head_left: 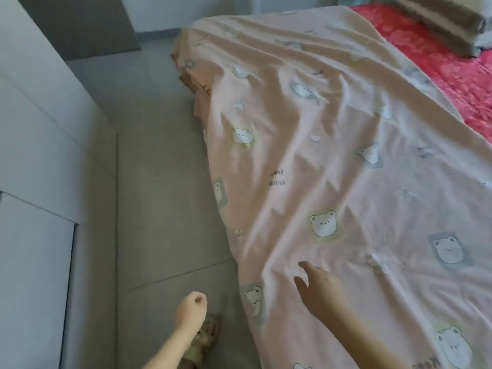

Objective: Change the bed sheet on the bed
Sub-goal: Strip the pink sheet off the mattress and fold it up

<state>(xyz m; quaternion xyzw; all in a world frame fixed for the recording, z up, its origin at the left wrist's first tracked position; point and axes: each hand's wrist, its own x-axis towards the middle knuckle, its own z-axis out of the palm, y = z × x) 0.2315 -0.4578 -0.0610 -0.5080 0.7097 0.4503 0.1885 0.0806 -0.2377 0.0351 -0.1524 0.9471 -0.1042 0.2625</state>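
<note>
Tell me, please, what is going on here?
A person is spreading a pink bear-print sheet over a red cover, which shows bare at the far right. Their right hand reaches open-fingered over the wrinkled sheet's near edge. The left hand is curled, holding nothing, above the floor.

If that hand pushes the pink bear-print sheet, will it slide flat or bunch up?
Probably bunches: the pink bear-print sheet lies in long soft creases. Likely light and floppy, since its border hangs limply down toward the grey tiled floor.
</note>
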